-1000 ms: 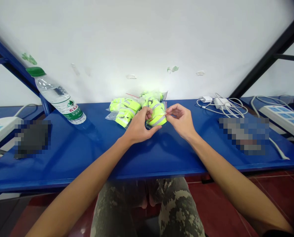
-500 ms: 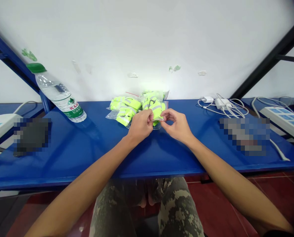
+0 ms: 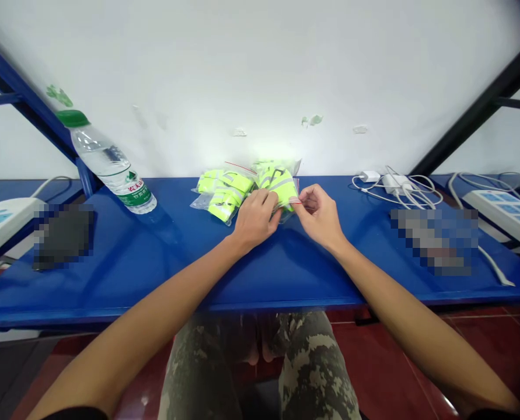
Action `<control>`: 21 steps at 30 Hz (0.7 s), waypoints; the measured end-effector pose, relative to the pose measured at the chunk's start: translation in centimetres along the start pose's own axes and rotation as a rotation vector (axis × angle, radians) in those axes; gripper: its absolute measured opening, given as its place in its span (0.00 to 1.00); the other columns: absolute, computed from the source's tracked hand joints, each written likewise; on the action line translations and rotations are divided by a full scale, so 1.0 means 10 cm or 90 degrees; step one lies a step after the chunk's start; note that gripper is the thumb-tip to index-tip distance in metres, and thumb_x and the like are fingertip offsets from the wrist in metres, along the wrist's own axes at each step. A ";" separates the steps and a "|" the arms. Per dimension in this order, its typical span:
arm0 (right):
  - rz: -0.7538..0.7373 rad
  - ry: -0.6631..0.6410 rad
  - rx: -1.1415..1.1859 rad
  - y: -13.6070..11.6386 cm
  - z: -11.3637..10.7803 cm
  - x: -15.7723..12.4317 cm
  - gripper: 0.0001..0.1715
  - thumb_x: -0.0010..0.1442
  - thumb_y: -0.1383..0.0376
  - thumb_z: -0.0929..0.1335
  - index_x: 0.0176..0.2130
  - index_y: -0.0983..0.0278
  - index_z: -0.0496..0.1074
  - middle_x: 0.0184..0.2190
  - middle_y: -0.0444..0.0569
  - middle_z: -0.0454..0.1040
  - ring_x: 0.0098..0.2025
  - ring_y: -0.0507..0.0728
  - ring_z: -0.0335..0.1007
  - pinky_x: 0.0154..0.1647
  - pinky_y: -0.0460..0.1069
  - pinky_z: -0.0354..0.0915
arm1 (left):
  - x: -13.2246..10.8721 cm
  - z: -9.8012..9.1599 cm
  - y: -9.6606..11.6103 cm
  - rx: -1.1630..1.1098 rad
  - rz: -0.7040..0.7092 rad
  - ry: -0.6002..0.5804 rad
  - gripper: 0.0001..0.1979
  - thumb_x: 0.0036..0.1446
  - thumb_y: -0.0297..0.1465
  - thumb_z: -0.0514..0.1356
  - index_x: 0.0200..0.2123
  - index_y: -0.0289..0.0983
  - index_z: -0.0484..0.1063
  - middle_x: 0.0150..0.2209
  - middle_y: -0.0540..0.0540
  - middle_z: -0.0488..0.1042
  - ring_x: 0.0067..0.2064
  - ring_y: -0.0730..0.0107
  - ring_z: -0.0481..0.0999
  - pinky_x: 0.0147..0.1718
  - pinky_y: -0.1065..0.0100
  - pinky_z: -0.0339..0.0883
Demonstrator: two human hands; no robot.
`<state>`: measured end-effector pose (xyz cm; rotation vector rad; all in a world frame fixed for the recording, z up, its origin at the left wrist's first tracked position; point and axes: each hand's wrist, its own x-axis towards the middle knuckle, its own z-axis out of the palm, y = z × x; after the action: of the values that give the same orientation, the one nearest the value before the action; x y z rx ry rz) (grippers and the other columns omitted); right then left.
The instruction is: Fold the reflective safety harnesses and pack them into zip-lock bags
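A clear zip-lock bag [image 3: 285,188] holds a folded neon yellow-green reflective item with grey stripes. Its red-lined opening edge faces me. My left hand [image 3: 256,220] is closed on the left part of that edge, thumb bent underneath. At the right end, my right hand [image 3: 320,214] pinches the edge between thumb and fingers. Just left of my left hand lie more bagged yellow-green items [image 3: 225,193] on the blue table [image 3: 269,277]. Part of another bag shows behind the held one, against the wall.
A green-capped water bottle [image 3: 113,166] stands at the left. Beside it lies a blurred dark object [image 3: 65,236]. White chargers and cables [image 3: 397,185] are at the right, near another blurred item [image 3: 435,239]. Power strips [image 3: 507,213] flank the table, and a white wall [image 3: 260,76] rises behind.
My right hand has shifted slightly right along the bag's edge, and the hands are farther apart. My left hand now lies flatter over the edge. The view has shifted slightly.
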<state>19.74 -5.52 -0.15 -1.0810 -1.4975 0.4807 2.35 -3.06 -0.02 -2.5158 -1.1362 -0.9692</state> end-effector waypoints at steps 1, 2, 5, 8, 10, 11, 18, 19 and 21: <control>-0.005 -0.020 -0.017 0.01 0.00 0.00 0.10 0.60 0.60 0.69 0.34 0.61 0.63 0.28 0.42 0.69 0.26 0.50 0.68 0.25 0.45 0.61 | 0.01 0.01 -0.02 -0.014 -0.012 -0.015 0.02 0.59 0.28 0.55 0.33 0.38 0.64 0.35 0.42 0.70 0.38 0.60 0.69 0.35 0.63 0.60; -0.013 -0.043 -0.033 0.01 0.00 -0.01 0.09 0.60 0.61 0.68 0.35 0.61 0.63 0.29 0.43 0.70 0.26 0.50 0.69 0.24 0.45 0.61 | 0.03 0.02 -0.05 -0.031 -0.025 -0.027 0.04 0.58 0.26 0.55 0.30 0.38 0.62 0.32 0.44 0.70 0.36 0.61 0.69 0.33 0.63 0.58; -0.046 -0.105 -0.078 0.00 -0.02 -0.04 0.04 0.59 0.66 0.66 0.35 0.61 0.63 0.29 0.43 0.71 0.27 0.51 0.72 0.26 0.45 0.62 | 0.06 0.02 -0.13 -0.079 -0.058 -0.028 0.11 0.52 0.22 0.54 0.24 0.40 0.54 0.25 0.48 0.64 0.29 0.66 0.64 0.29 0.64 0.52; -0.085 -0.133 -0.121 -0.03 -0.01 -0.07 0.03 0.58 0.69 0.65 0.35 0.61 0.64 0.29 0.44 0.72 0.29 0.52 0.73 0.30 0.46 0.65 | 0.11 0.01 -0.18 -0.110 -0.088 0.002 0.16 0.45 0.19 0.54 0.22 0.40 0.46 0.21 0.51 0.57 0.25 0.68 0.58 0.27 0.64 0.47; -0.108 -0.148 -0.154 -0.04 0.01 -0.09 0.03 0.58 0.70 0.64 0.35 0.62 0.65 0.30 0.45 0.73 0.31 0.53 0.73 0.33 0.47 0.66 | 0.14 0.00 -0.20 -0.112 -0.122 0.021 0.18 0.42 0.18 0.54 0.21 0.40 0.44 0.20 0.51 0.55 0.24 0.69 0.56 0.27 0.64 0.45; -0.114 -0.154 -0.169 -0.05 0.02 -0.10 0.03 0.59 0.70 0.64 0.35 0.62 0.65 0.30 0.46 0.73 0.31 0.54 0.73 0.34 0.48 0.66 | 0.15 0.00 -0.20 -0.109 -0.140 0.026 0.18 0.41 0.18 0.54 0.21 0.40 0.44 0.20 0.51 0.56 0.24 0.69 0.56 0.27 0.64 0.45; -0.045 -0.115 -0.245 -0.02 0.06 -0.13 0.12 0.56 0.64 0.68 0.41 0.60 0.64 0.30 0.46 0.73 0.29 0.55 0.69 0.31 0.48 0.63 | 0.05 0.04 -0.12 -0.034 -0.087 0.002 0.08 0.51 0.22 0.54 0.26 0.39 0.59 0.27 0.48 0.67 0.30 0.65 0.66 0.28 0.64 0.51; -0.034 -0.109 -0.267 -0.01 0.05 -0.12 0.13 0.56 0.63 0.69 0.41 0.60 0.64 0.29 0.45 0.73 0.29 0.55 0.69 0.31 0.47 0.62 | 0.03 0.05 -0.09 -0.034 -0.059 0.002 0.06 0.53 0.23 0.55 0.27 0.39 0.61 0.28 0.47 0.69 0.32 0.64 0.68 0.29 0.64 0.54; -0.028 -0.103 -0.311 0.02 0.02 -0.10 0.10 0.55 0.65 0.68 0.38 0.60 0.64 0.28 0.45 0.72 0.28 0.54 0.67 0.30 0.47 0.60 | 0.00 0.07 -0.04 -0.049 -0.019 0.019 0.04 0.55 0.24 0.56 0.30 0.38 0.64 0.33 0.45 0.70 0.37 0.62 0.70 0.34 0.63 0.60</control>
<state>19.58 -6.19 -0.89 -1.4071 -1.8323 0.1729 2.43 -2.51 -0.57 -2.5422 -1.1532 -1.0745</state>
